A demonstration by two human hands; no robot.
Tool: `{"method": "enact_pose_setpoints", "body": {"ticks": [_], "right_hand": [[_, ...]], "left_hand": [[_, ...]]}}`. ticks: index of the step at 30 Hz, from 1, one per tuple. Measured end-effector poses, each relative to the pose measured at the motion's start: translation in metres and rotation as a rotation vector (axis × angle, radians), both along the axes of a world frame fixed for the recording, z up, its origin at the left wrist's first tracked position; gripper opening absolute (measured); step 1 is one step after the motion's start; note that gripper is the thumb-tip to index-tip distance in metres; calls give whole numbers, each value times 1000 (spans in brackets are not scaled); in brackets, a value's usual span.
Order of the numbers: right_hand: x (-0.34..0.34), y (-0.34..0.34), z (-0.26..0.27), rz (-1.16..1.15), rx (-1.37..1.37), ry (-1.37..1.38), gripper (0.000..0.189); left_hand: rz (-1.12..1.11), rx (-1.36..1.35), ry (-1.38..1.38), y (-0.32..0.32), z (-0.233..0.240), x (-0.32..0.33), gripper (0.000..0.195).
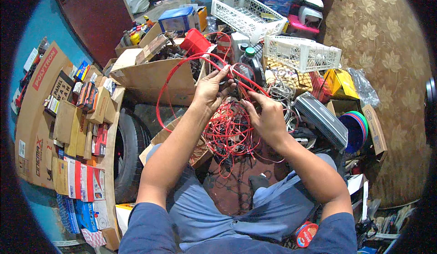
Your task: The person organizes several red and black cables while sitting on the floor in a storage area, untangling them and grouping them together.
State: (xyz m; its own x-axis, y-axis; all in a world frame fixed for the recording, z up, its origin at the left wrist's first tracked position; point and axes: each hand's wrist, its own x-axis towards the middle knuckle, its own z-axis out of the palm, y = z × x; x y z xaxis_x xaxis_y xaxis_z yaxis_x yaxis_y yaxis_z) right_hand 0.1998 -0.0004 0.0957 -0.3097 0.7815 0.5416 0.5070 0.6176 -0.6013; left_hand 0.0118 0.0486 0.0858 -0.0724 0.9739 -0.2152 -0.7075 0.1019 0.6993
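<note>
My left hand holds a loop of thick red cable between thumb and fingers. The loop bows out to the left, and strands cross in front of a dark bottle. My right hand is just to the right, its thumb and forefinger at the red cable where it runs down from the left hand; the other fingers are partly hidden. Below both hands a tangled heap of thin red wires with small black parts lies on the dark patterned floor covering, between my legs.
Left of me are a tire and a board stacked with small boxes. Ahead stand an open cardboard box, a green-capped bottle and white plastic crates. A grey metal case leans at the right, beside nested colored tubs.
</note>
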Motion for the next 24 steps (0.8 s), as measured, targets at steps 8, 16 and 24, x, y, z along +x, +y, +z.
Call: {"method": "enact_pose_setpoints", "body": {"ticks": [8, 16, 24], "right_hand": [[7, 5, 10, -47, -337, 154, 22], [8, 6, 0, -86, -33, -47, 27], [7, 6, -6, -65, 115, -102, 16]], "left_hand": [[-90, 88, 41, -2, -1, -4, 16], [-90, 82, 73, -5, 7, 4, 17], [-61, 75, 108, -9, 12, 3, 17]]}}
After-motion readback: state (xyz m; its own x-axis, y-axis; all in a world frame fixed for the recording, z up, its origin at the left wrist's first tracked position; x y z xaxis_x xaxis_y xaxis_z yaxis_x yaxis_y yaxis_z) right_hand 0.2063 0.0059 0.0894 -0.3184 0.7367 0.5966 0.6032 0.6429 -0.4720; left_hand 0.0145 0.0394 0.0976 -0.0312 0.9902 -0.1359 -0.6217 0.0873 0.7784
